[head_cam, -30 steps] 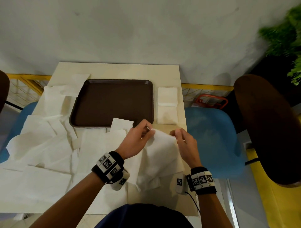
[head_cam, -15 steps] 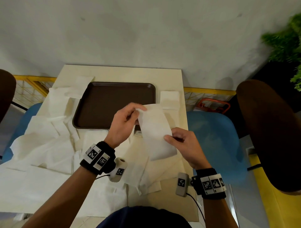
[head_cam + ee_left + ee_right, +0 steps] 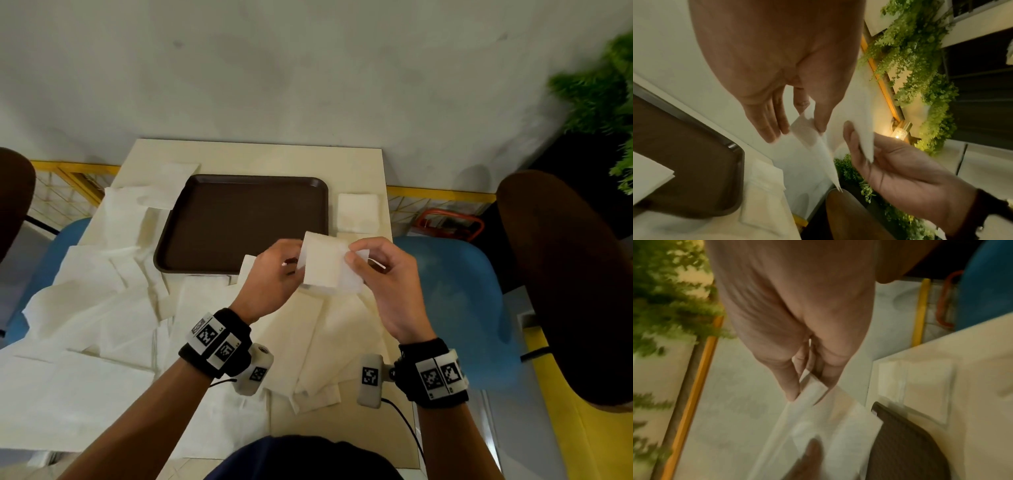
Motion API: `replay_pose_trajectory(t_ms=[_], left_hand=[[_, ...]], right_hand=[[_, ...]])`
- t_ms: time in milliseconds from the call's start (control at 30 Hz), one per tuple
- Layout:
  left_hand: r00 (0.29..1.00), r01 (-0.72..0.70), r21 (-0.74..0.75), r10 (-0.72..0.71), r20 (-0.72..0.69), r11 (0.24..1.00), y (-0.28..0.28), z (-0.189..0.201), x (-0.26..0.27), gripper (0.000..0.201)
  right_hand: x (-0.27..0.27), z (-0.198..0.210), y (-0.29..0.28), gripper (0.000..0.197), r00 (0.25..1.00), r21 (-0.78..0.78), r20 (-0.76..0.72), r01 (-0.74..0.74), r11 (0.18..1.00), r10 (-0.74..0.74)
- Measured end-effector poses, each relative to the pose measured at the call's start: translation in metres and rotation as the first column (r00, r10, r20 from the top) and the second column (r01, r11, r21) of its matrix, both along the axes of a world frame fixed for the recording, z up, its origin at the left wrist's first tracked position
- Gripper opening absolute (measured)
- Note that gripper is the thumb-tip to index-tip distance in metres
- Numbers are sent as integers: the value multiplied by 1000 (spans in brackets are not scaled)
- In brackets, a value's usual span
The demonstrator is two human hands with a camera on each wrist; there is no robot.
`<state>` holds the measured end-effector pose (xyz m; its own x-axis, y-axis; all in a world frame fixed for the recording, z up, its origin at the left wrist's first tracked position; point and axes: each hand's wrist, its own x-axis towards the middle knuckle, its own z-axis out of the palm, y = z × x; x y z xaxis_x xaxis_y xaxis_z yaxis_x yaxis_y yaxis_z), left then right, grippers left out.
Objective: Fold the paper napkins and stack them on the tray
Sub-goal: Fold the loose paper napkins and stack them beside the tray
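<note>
A white paper napkin [image 3: 323, 262], folded to a small square, hangs in the air just in front of the near right corner of the dark brown tray [image 3: 239, 222]. My left hand [image 3: 291, 263] pinches its left edge. My right hand [image 3: 356, 257] pinches its right edge. In the left wrist view the napkin [image 3: 818, 142] is nipped between thumb and fingers of my left hand [image 3: 803, 126]. In the right wrist view my right hand [image 3: 809, 389] pinches a folded edge of the napkin [image 3: 830, 421]. The tray holds nothing. Two folded napkins [image 3: 359, 212] lie right of the tray.
Several unfolded napkins [image 3: 96, 308] cover the left and near parts of the cream table [image 3: 260, 157]. Blue chairs [image 3: 455, 308] stand on either side, a brown chair back [image 3: 565, 284] at the right. A grey wall rises behind the table; a green plant [image 3: 603, 96] is far right.
The napkin went from a loose sheet to a long strip to a small folded square. Both hands rose and came together over the tray's near right corner.
</note>
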<state>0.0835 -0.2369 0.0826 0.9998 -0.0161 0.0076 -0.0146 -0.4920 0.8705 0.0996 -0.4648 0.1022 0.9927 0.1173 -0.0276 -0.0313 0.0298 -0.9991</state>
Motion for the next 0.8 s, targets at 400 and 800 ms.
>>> replay_pose_trajectory(t_ms=[400,800], left_hand=[[935,-140,-510,-56,-351,848,-11,24,-15,33],[934,-154,-554,-64,-353,818,-9,28,-18,36]], right_hand=[[-2,-8,14,20,992,-352,87,121,928,-96],[-4,-6,28,34,988,-393,73,157,906,-139]])
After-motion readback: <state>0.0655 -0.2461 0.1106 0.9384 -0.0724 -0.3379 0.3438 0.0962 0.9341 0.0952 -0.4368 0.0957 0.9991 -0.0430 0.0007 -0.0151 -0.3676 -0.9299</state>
